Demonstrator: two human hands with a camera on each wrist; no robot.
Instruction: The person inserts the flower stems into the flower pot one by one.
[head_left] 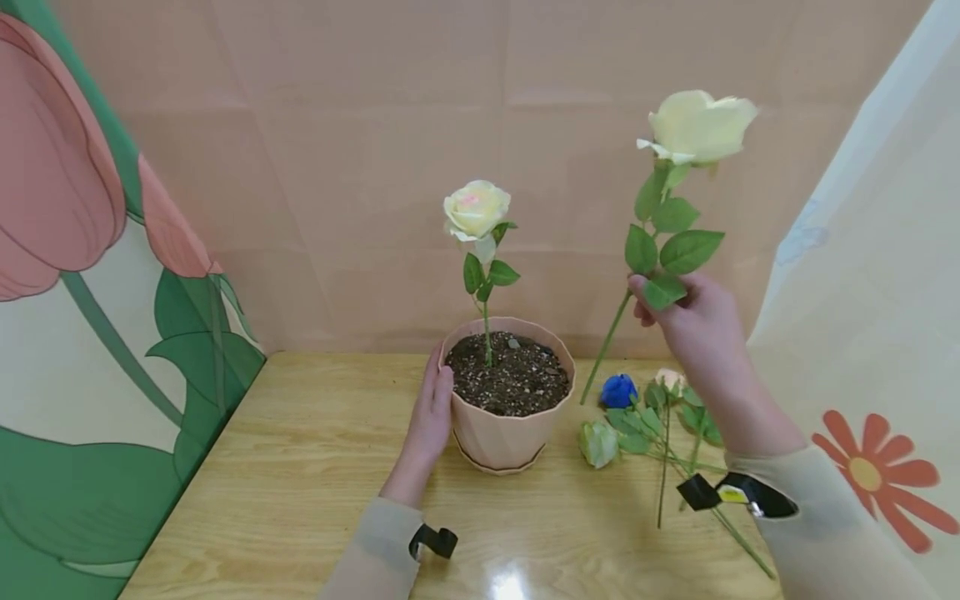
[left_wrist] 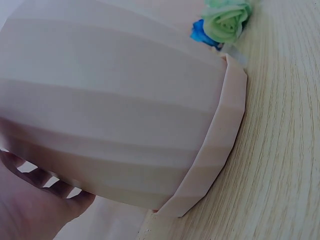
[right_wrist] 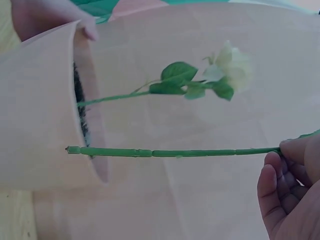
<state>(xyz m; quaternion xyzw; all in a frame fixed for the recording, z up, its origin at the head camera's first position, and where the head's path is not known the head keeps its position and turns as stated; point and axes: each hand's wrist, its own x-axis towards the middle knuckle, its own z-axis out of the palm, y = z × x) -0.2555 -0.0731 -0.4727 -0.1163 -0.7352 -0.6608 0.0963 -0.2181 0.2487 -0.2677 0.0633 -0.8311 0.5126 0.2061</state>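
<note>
Right wrist view: pinching the stem (right_wrist: 195,153) with the right fingers (right_wrist: 269,190), thumb on top, up close to the leaves of the pale rose (head_left: 688,250). Held up in the air, a bit tilted, with the low end just beside the pot (head_left: 495,437), outside its rim. Likely best to pinch lower for less wobble, and to tip the stem upright. Resting the left fingers (head_left: 444,387) on the other side of the pot, spread rather wide. Good for a steady pot; press gently, so as not to push it over. Mind the potted rose (head_left: 501,272), upright in the soil (head_left: 517,392), a little left of the middle. Leave room between both, with no snagged leaves. Farther right, lying loose on the surface (head_left: 300,467): blue (head_left: 618,390), green (head_left: 599,443) and pink blooms (head_left: 670,381). Safer not to drag a sleeve (head_left: 832,500) over them.
</note>
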